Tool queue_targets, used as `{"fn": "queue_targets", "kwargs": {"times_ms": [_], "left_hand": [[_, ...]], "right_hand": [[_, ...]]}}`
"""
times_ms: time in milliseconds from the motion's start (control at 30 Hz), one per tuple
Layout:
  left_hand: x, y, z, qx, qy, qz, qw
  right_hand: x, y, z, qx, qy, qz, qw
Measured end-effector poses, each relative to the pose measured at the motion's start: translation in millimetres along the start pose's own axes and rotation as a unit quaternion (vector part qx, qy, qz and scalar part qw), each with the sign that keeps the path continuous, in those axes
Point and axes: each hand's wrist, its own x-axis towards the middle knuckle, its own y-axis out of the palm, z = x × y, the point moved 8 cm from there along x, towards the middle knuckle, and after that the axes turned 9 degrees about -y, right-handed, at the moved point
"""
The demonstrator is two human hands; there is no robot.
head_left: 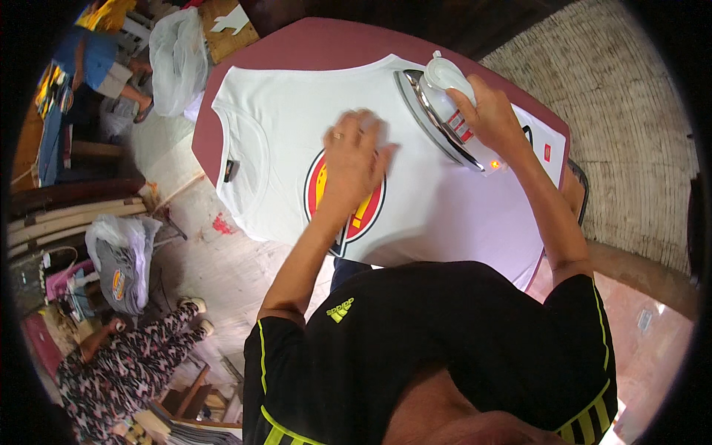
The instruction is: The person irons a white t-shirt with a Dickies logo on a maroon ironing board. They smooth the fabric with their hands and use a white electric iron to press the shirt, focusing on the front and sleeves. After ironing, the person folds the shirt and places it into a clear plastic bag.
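We're gripping the iron (437, 117) with our right hand (486, 115), fingers wrapping round its white handle. Iron is sitting over the hem half of the white T-shirt (285, 96), with an orange light glowing at its near end. From this angle we can't tell whether the soleplate is lying fully flat.

Left hand (350, 163) is hovering or pressing palm down over the red-and-yellow print (317, 185); contact unclear. Its fingers are blurring, spreading a little, thumb pointing toward the iron, and they're holding nothing.

Shirt is covering most of the maroon board (319, 46), neckline facing left, hem facing right. A dark neck label (229, 171) is showing inside the collar.

Around us: a clear plastic bag (178, 63) is standing past the board's neckline end, a person in patterned clothes (130, 371) is working or waiting at lower left, and someone in a blue top (93, 55) is staying near the upper left.
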Motion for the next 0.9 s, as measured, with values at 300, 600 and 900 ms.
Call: {"fn": "queue_targets", "kwargs": {"times_ms": [300, 600, 900], "left_hand": [[14, 23, 78, 0.18, -0.093, 0.057, 0.978], [13, 28, 83, 0.183, -0.09, 0.072, 0.976], [9, 20, 83, 0.158, -0.081, 0.053, 0.983]], "right_hand": [[7, 0, -4, -0.02, 0.06, -0.018, 0.998], [14, -1, -14, -0.05, 0.094, -0.034, 0.994], [7, -10, -27, -0.045, 0.039, -0.08, 0.995]]}}
